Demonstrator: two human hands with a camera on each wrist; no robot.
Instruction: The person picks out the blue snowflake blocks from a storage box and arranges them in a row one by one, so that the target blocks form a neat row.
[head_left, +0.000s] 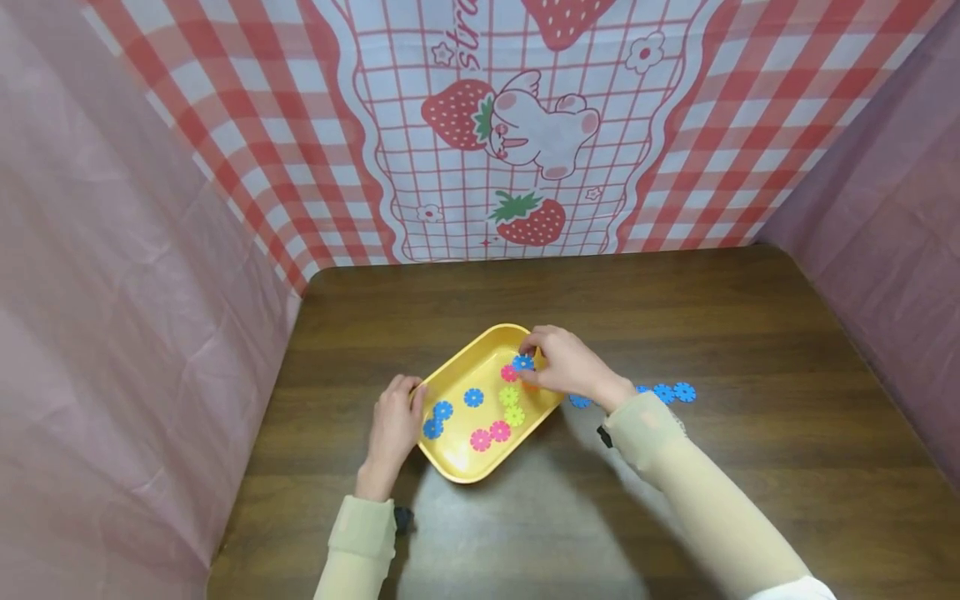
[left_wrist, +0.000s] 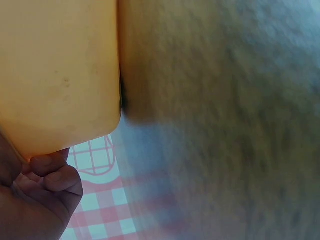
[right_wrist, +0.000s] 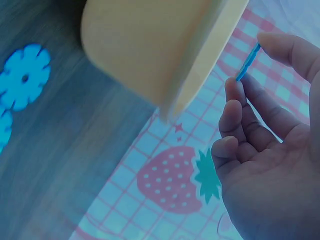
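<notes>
A yellow plastic tray point(head_left: 457, 457) sits at an angle on the table, with blue, pink and yellow-green notched flower discs lying on its floor. My left hand point(head_left: 394, 423) grips its left end by the rim; in the left wrist view, curled fingers show beneath the edge of the tray point(left_wrist: 65, 65). Over the tray's right end, my right hand point(head_left: 567, 363) pinches a blue flower disc point(head_left: 523, 362). The right wrist view shows that blue disc point(right_wrist: 248, 61) edge-on between thumb and index fingertip. A bit of orange is partly hidden below the right hand.
To the right of the tray, a row of blue flower discs point(head_left: 684, 392) lies on the brown wooden table point(head_left: 750, 483), partly covered by the right wrist. Behind the table hangs a checked strawberry cloth point(head_left: 540, 225), with pink curtains point(head_left: 135, 333) at both sides.
</notes>
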